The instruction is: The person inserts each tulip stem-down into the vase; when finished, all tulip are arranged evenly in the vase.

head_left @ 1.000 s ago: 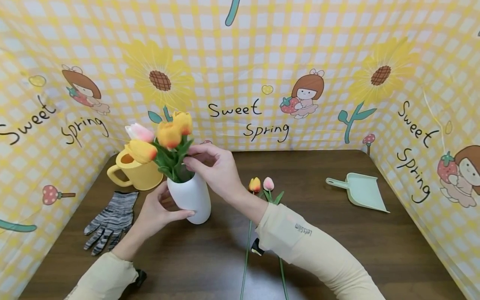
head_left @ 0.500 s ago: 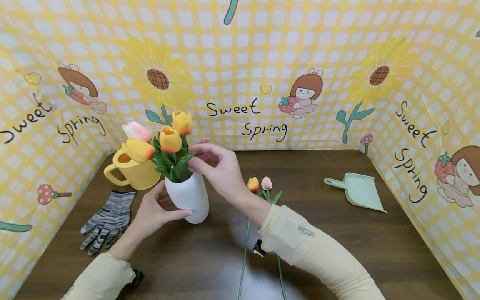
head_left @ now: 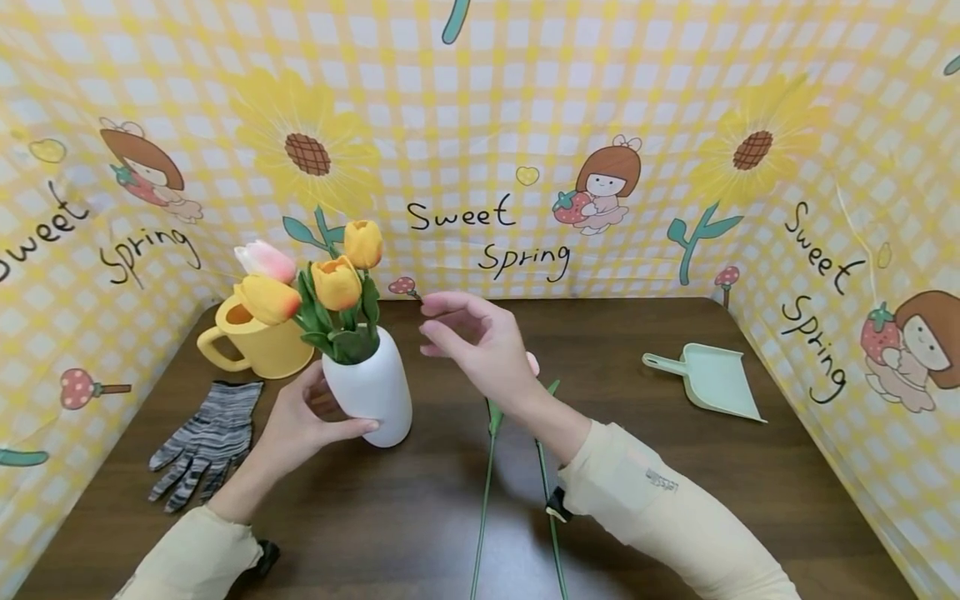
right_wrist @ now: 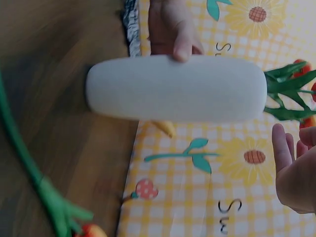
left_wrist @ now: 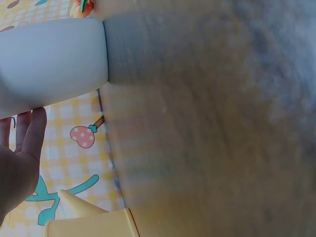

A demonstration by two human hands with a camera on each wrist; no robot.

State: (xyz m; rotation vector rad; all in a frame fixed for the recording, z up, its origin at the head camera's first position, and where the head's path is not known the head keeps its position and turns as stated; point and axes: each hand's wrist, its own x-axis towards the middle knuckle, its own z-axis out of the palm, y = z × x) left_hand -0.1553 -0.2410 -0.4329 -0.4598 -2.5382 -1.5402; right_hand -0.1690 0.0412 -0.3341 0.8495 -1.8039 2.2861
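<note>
A white vase (head_left: 371,392) stands on the table, holding several artificial tulips (head_left: 337,282), yellow-orange ones and a pink-white one (head_left: 266,261), with green leaves. My left hand (head_left: 296,425) grips its side, thumb across the front and fingers behind; the left wrist view shows fingertips touching the white wall. Right of the flowers, my right hand (head_left: 487,354) hangs in the air with loosely bent fingers and nothing between them. Below that forearm lie two loose tulips with long green stems (head_left: 484,492); one pink bud (head_left: 532,363) peeks out, while the hand hides the other bloom in the head view.
Behind the vase on the left is a yellow watering can (head_left: 258,346). A grey striped glove (head_left: 206,442) lies nearer on the left. At the right rests a pale green dustpan (head_left: 720,379). Yellow checked cloth (head_left: 480,150) encloses the table's back and sides.
My right hand has let go of the tulip leaves at the vase and moved right, away from them. My left hand still holds the vase. The view has shifted slightly.
</note>
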